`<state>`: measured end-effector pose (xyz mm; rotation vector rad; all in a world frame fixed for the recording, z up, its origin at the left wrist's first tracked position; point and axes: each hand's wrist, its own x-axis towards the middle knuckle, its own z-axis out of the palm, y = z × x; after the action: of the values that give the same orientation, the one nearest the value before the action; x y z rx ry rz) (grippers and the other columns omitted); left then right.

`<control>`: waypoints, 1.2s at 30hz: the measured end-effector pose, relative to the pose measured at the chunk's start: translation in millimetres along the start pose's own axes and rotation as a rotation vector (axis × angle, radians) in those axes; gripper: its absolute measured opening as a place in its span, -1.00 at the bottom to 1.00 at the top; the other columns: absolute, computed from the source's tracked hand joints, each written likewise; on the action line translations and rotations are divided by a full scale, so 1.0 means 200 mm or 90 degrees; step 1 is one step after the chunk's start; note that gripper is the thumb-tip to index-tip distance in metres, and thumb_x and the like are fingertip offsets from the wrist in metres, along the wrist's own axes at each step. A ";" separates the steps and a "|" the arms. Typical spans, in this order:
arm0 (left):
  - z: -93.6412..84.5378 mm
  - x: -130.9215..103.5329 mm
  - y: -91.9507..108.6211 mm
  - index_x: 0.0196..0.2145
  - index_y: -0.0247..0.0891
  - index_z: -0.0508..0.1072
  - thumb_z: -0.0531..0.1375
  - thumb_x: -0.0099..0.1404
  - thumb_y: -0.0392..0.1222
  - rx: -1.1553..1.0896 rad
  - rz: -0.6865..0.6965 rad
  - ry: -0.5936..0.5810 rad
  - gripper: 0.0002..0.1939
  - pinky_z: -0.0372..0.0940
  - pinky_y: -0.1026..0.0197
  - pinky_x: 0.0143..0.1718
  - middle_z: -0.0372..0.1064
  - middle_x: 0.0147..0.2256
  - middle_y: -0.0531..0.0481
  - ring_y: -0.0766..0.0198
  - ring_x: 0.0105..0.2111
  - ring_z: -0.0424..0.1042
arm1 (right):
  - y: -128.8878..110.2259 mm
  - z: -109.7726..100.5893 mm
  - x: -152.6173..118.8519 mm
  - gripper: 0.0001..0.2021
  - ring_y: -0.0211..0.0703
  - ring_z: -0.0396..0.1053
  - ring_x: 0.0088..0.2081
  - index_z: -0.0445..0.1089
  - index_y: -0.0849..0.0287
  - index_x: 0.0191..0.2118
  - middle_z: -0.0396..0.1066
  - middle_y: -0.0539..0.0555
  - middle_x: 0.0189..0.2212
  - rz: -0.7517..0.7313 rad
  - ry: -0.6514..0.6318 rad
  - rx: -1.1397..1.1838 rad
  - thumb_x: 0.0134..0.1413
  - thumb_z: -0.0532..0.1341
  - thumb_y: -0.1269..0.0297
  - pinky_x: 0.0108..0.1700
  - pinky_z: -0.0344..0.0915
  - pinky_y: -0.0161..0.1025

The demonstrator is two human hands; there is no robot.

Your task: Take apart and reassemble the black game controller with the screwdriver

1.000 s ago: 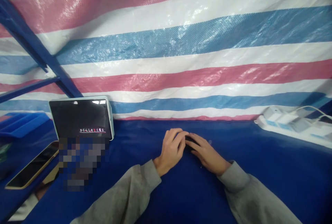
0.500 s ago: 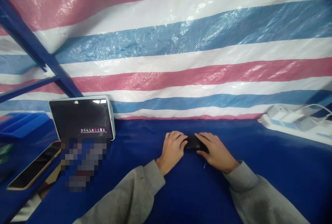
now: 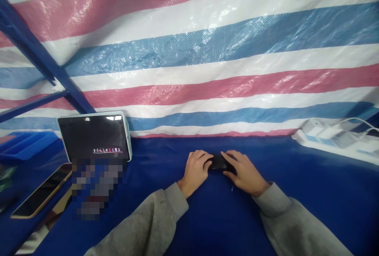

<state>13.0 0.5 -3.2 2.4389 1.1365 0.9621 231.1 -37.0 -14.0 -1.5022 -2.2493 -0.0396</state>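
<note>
A flat, dark black object (image 3: pixel 218 162) lies on the blue tabletop (image 3: pixel 213 216), its exact kind not clear. My left hand (image 3: pixel 196 172) holds its left end, with curled fingers over the far side and the thumb on the near side. From the other end, my right hand (image 3: pixel 245 172) grips it the same way, fingers bent and thumb close to the near edge. Both hands cover the ends of the object, so only its middle shows. A short pale thread (image 3: pixel 232 187) lies below my right thumb.
At the left stands a tablet (image 3: pixel 93 135) showing a line of text, with a blurred-out patch before it. A phone (image 3: pixel 43 191) and a blue tray (image 3: pixel 32 145) lie further left. A white power strip (image 3: pixel 334 143) with plugs sits at the right, before a striped sheet (image 3: pixel 207 94).
The whole view has shifted slightly. Both hands keep their hold on the black object, and my right hand sits a touch further left in the picture.
</note>
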 end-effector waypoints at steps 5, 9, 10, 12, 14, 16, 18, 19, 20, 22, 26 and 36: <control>-0.03 0.00 0.03 0.00 -0.14 0.46 0.20 0.37 -0.21 -0.020 0.012 -0.024 -0.75 0.24 0.00 0.04 0.42 0.02 -0.07 0.10 0.01 0.39 | -0.01 -0.01 0.00 -0.45 0.12 0.34 0.05 0.26 0.15 0.24 0.39 0.27 0.05 0.016 -0.006 -0.011 0.11 0.18 0.27 0.01 0.28 0.03; -0.04 0.00 0.04 0.05 -0.15 0.42 0.28 0.31 -0.15 -0.014 0.022 -0.061 -0.65 0.23 -0.03 0.06 0.39 0.04 -0.07 0.07 0.02 0.37 | -0.02 -0.02 0.00 -0.45 0.12 0.34 0.05 0.26 0.19 0.24 0.39 0.28 0.05 0.020 -0.014 -0.011 0.10 0.19 0.29 0.01 0.27 0.02; -0.04 0.00 0.04 0.05 -0.15 0.41 0.30 0.29 -0.14 -0.008 0.025 -0.068 -0.63 0.23 -0.04 0.07 0.38 0.04 -0.07 0.06 0.02 0.37 | -0.02 -0.02 0.00 -0.44 0.12 0.34 0.06 0.27 0.19 0.24 0.39 0.28 0.05 0.020 -0.015 -0.011 0.09 0.19 0.29 0.01 0.27 0.02; -0.03 0.00 0.04 0.06 -0.15 0.40 0.32 0.26 -0.14 0.007 0.035 -0.079 -0.58 0.23 -0.06 0.07 0.37 0.05 -0.08 0.04 0.02 0.37 | -0.02 -0.02 0.00 -0.44 0.13 0.34 0.06 0.26 0.20 0.24 0.39 0.29 0.05 0.020 -0.016 -0.012 0.09 0.18 0.30 0.02 0.27 0.03; -0.02 0.00 0.03 0.10 -0.15 0.38 0.33 0.23 -0.17 0.025 0.045 -0.087 -0.52 0.23 -0.07 0.08 0.35 0.07 -0.10 0.01 0.04 0.35 | -0.02 -0.01 0.00 -0.43 0.14 0.34 0.06 0.26 0.20 0.25 0.38 0.29 0.06 0.021 -0.015 -0.008 0.09 0.18 0.31 0.03 0.27 0.05; -0.02 -0.01 0.03 0.13 -0.15 0.35 0.33 0.22 -0.20 0.040 0.051 -0.090 -0.48 0.24 -0.08 0.08 0.34 0.09 -0.11 0.00 0.05 0.34 | -0.01 -0.01 0.00 -0.41 0.14 0.33 0.08 0.24 0.17 0.26 0.37 0.28 0.08 0.024 -0.013 0.004 0.07 0.17 0.35 0.05 0.27 0.06; -0.01 -0.01 0.03 0.13 -0.16 0.35 0.32 0.23 -0.20 0.047 0.053 -0.085 -0.49 0.25 -0.08 0.07 0.34 0.09 -0.12 0.00 0.05 0.35 | -0.01 -0.01 -0.01 -0.36 0.12 0.31 0.12 0.21 0.13 0.28 0.34 0.26 0.12 0.027 -0.008 0.021 0.02 0.15 0.42 0.07 0.27 0.05; -0.01 -0.02 0.03 0.13 -0.16 0.35 0.30 0.25 -0.19 0.047 0.053 -0.080 -0.50 0.26 -0.08 0.06 0.35 0.09 -0.12 -0.01 0.05 0.35 | -0.01 -0.01 -0.01 -0.33 0.11 0.31 0.14 0.20 0.11 0.29 0.32 0.25 0.14 0.028 -0.004 0.030 -0.01 0.13 0.46 0.08 0.27 0.04; -0.01 -0.02 0.02 0.13 -0.17 0.36 0.29 0.26 -0.17 0.047 0.052 -0.075 -0.52 0.26 -0.08 0.06 0.36 0.08 -0.13 -0.01 0.04 0.36 | -0.01 -0.01 -0.01 -0.30 0.09 0.31 0.15 0.19 0.10 0.30 0.31 0.24 0.15 0.029 0.001 0.037 -0.05 0.12 0.50 0.09 0.28 0.04; -0.01 -0.01 0.02 0.13 -0.17 0.36 0.25 0.32 -0.12 0.045 0.047 -0.062 -0.57 0.26 -0.08 0.06 0.37 0.08 -0.13 0.00 0.03 0.37 | 0.00 -0.03 0.00 -0.30 0.06 0.34 0.13 0.20 0.10 0.29 0.33 0.23 0.15 0.029 0.013 0.049 -0.06 0.10 0.53 0.08 0.29 0.01; -0.02 -0.01 0.03 0.14 -0.19 0.34 0.06 0.48 -0.06 0.035 0.005 -0.036 -0.66 0.27 -0.07 0.06 0.45 0.02 -0.11 0.08 -0.02 0.43 | 0.01 -0.05 0.01 -0.49 -0.01 0.45 0.03 0.23 0.12 0.26 0.46 0.19 0.06 0.020 0.056 0.080 0.18 0.10 0.34 0.01 0.36 -0.04; 0.00 -0.02 0.05 0.33 -0.12 0.12 0.04 0.48 0.04 0.180 0.162 -0.099 -0.47 0.14 -0.14 0.23 0.23 0.22 -0.21 0.00 0.22 0.23 | 0.00 -0.04 0.03 -0.59 -0.05 0.53 -0.14 0.48 0.11 0.00 0.58 0.14 -0.10 0.056 0.100 0.061 0.36 -0.05 0.08 -0.08 0.39 -0.08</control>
<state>16.8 -9.4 1.4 2.8829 0.9839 0.6989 233.0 -34.4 -4.6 -1.4907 -2.0316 -0.0216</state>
